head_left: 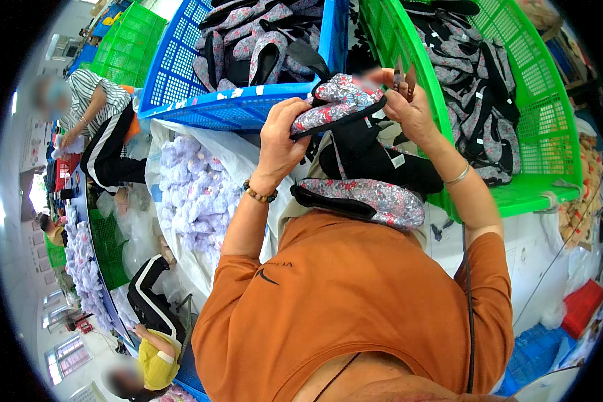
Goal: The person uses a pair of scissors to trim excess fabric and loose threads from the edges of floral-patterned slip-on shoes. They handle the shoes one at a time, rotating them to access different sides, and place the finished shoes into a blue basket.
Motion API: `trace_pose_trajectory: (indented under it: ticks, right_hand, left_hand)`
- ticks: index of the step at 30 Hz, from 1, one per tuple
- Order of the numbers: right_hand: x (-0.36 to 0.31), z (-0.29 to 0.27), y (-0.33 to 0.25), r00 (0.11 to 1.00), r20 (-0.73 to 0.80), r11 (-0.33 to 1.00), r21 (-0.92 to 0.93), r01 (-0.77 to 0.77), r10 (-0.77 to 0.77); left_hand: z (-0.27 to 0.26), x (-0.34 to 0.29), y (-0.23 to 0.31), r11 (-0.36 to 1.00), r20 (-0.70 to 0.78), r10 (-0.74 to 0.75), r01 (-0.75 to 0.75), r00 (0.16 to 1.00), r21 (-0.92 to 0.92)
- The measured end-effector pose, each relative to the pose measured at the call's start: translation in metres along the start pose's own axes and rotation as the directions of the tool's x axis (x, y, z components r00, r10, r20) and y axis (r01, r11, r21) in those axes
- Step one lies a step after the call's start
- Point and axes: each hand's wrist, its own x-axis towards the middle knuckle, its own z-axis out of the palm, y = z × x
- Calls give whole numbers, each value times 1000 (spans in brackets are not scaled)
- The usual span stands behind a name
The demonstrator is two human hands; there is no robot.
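My left hand grips a floral cloth shoe with a black edge, fingers over its side, above the rim of a blue crate. On the other side my right hand is closed around small metal thread snips, its fingertips close against the shoe's end. Below, across my lap, lies another floral shoe with a black lining. Black shoe pieces with small white labels lie between it and my hands. Part of the snips is hidden by my fingers.
The blue crate ahead holds many floral shoes. A green crate at right holds more. Left of me, a white sack holds fluffy lilac pieces. Two people work at left. A black cord hangs beside me.
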Motion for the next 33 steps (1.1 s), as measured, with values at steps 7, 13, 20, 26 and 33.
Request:
trace_pose_trajectory:
  ticks: [7, 13, 20, 26, 33]
  right_hand:
    - [-3, 11, 19, 994, 105, 961, -275, 33, -3]
    - [-3, 8, 30, 979, 203, 943, -323, 87, -21]
    - [-1, 7, 37, 955, 270, 839, -485, 246, -124]
    - [1, 10, 8, 990, 141, 993, -113, 40, -24]
    - [-1, 5, 12, 989, -14, 961, -234, -149, 150]
  left_hand:
    - [14, -18, 3, 986, 90, -156, 149, 984, 81]
    - [28, -24, 9, 769, 315, -392, 496, 864, -404]
    - [41, -23, 1, 654, 202, -469, 492, 860, -574]
    - [41, -25, 4, 496, 187, -530, 480, 827, -723]
    - [36, -26, 9, 219, 327, -589, 535, 739, -816]
